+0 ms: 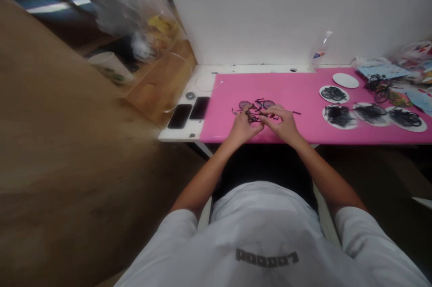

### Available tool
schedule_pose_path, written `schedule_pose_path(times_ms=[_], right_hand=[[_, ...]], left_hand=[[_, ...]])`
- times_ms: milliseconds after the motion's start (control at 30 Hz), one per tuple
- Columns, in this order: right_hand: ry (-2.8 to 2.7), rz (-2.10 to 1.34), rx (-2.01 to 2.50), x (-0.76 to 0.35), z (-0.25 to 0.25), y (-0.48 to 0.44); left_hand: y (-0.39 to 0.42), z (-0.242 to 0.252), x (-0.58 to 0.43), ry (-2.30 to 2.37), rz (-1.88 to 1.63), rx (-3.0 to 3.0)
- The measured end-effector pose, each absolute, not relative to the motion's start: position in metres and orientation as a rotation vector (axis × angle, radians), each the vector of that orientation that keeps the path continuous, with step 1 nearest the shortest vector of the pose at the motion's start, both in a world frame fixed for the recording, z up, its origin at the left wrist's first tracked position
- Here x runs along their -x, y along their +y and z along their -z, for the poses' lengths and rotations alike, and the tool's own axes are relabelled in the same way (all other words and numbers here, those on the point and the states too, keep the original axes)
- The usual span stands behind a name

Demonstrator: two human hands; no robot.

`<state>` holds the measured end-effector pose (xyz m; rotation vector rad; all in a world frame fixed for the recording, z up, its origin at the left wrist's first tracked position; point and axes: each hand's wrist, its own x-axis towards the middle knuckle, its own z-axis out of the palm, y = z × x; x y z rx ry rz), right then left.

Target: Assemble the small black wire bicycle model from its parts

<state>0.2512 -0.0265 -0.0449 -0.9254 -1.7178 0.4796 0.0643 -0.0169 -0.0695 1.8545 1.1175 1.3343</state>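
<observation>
Near the front edge of the pink mat (283,87), my left hand (243,126) is closed on a small dark toy bicycle frame (254,111). My right hand (281,121) meets it from the other side, its thumb and finger pinched at the frame's right side. Whether a separate small part sits in that pinch is too small to tell. Just beyond my hands lie miniature bicycle wheels (269,104) and other small dark parts. A thin dark screwdriver-like tool (295,112) rests to the right of my right hand.
White plates (407,119) of dark small parts stand on the right, near an assembled toy bicycle (382,91). A bare white plate (345,81) and clear bottle (322,48) are farther back. Two black phones (180,116) lie left; a wooden box (165,84) adjoins the table.
</observation>
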Motion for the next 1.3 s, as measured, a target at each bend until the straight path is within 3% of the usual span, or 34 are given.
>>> schedule_pose_path(times_ms=[1300], right_hand=[[-1.698,-0.491,0.938,-0.253,0.049,-0.023]], left_hand=[[-0.005,0.079,-0.062,0.986,-1.27,-1.9]])
